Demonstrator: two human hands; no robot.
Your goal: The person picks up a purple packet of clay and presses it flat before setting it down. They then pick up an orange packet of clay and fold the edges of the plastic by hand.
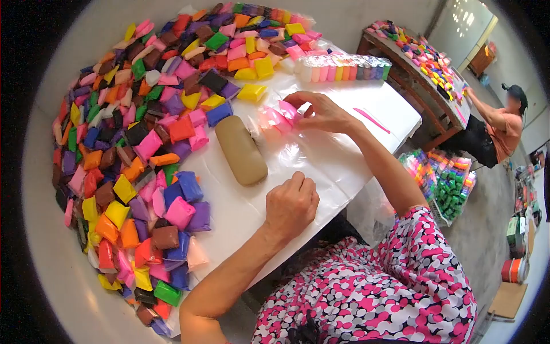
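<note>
My right hand has its thumb and fingers closed on a pink packet beside a clear plastic bag with pink showing in it. My left hand rests near the table's front edge, fingers curled into a fist; what it holds, if anything, is hidden. Between the hands and the pile lies a tan oblong case. A large heap of small coloured packets covers the left and back of the white table.
A row of wrapped coloured packets stands at the back. A pink stick tool lies at the right. Another person works at a second table. Bags of coloured packs sit on the floor.
</note>
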